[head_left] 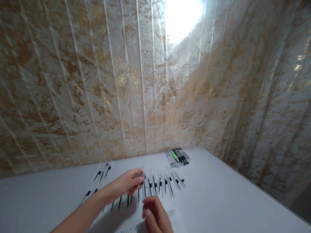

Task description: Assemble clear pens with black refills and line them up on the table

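Note:
My left hand (133, 182) is raised over the table with thumb and fingers pinched on a clear pen barrel (142, 166), which looks thin and blurred. Beneath and beside it runs a row of disassembled pens: clear barrels (158, 182), dark refills (170, 187) and small black caps (177, 181). Closer to me, my right hand (156, 215) has its fingers curled in towards the thumb. Whatever may be between those fingers is hidden. Part of the row lies behind my left hand and forearm.
Assembled pens and markers (178, 157), one bright green, lie side by side at the back. More pen parts (103, 173) sit at the far left. A printed sheet (173, 215) lies near my right hand. Patterned curtain (145, 97) borders the white table (218, 194).

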Motion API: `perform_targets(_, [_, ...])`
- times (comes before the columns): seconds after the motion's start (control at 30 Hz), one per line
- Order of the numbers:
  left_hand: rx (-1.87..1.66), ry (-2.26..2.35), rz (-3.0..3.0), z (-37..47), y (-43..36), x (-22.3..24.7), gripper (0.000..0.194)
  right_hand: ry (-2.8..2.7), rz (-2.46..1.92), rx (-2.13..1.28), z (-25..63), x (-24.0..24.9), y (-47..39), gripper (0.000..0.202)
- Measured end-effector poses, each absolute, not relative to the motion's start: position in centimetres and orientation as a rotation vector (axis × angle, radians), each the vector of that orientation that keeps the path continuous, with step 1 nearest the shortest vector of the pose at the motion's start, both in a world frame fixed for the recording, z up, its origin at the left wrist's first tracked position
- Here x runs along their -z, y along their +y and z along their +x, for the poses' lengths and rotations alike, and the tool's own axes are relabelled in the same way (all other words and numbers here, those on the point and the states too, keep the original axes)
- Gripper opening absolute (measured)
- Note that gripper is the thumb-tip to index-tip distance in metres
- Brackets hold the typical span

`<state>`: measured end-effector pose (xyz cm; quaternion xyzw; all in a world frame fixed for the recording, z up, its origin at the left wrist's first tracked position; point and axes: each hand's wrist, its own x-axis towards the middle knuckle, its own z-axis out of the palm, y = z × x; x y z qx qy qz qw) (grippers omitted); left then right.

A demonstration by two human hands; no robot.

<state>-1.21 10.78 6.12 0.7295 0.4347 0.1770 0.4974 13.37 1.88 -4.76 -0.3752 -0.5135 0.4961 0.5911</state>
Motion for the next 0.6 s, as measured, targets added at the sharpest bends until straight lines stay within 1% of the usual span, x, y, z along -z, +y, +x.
perform_targets(0.1, [-0.378,0.908,1.521,-0.8,4.7,-5.0,0.043,-1.093,-0.870,-1.161,13.8,4.1,2.0,0.047])
perform_targets(0.13, [-0.409,0.851,1.321,-0.6,3.3,-4.4,0.046,-1.081,-0.874,-1.172,13.8,3.9,1.9,0.049])
perform_targets(0.2, [-0.429,0.787,1.124,-0.2,1.6,-3.1,0.056,-1.085,-0.872,-1.200,14.0,3.7,1.7,0.052])
perform_targets(0.27, [-0.461,0.758,1.017,0.0,1.1,-2.0,0.055,-1.086,-0.866,-1.218,14.1,3.5,1.6,0.052])
perform_targets(0.33, [-0.495,0.708,0.957,0.1,1.1,-1.4,0.048,-1.045,-0.876,-1.236,14.3,3.3,1.6,0.051])
perform_targets(0.47, [-0.475,0.567,0.881,0.1,1.2,-1.1,0.041,-0.929,-0.867,-1.378,15.0,2.3,1.9,0.048])
perform_targets(0.6, [-0.438,0.616,0.837,-0.3,0.8,-1.8,0.043,-0.996,-0.843,-1.448,15.3,0.9,1.7,0.042])
